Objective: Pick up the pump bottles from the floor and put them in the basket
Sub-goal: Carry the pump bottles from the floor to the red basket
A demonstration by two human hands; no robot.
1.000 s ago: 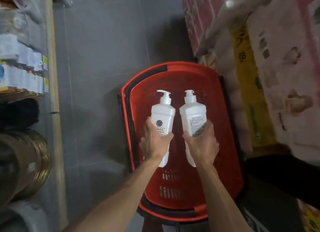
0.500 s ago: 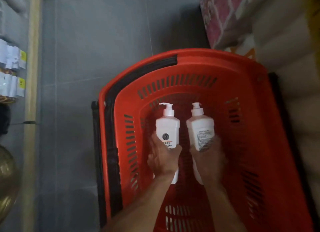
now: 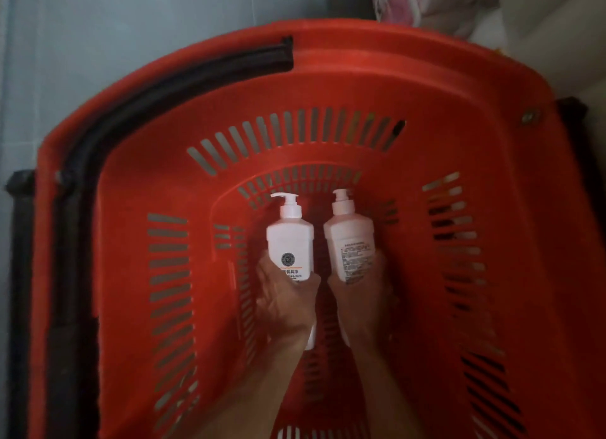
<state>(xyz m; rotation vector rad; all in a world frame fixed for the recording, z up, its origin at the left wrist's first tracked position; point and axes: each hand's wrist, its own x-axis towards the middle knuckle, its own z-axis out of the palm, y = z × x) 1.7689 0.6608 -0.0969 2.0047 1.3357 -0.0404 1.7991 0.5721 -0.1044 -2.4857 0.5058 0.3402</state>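
Both hands are deep in the basket, each with a load. The left hand point(image 3: 285, 304) is wrapped round the lower body of the left pump bottle point(image 3: 290, 241), thumb across the front below the label. The right hand point(image 3: 364, 294) is curled round the lower half of the right pump bottle point(image 3: 351, 238), fingers on its far side. Both forearms reach straight down and forward, near each other and almost parallel.

The two white bottles sit side by side with a narrow gap between them, pump heads pointing away from the person. The left nozzle points left. They are low inside the red plastic shopping basket point(image 3: 393, 54), near its far end. I cannot tell whether they touch its bottom.

The left bottle faces front: a round dark emblem, an orange stripe, then Chinese characters and Latin lettering, too blurred to read. The right bottle shows a back label of fine print, too small to read.

The basket's walls are slotted, and a black handle point(image 3: 170, 77) lies folded along its left and far rim. It stands on a grey tiled floor point(image 3: 131, 18). Beyond its far right corner are a pink printed pack point(image 3: 403, 2) and pale wrapped goods point(image 3: 557, 38).
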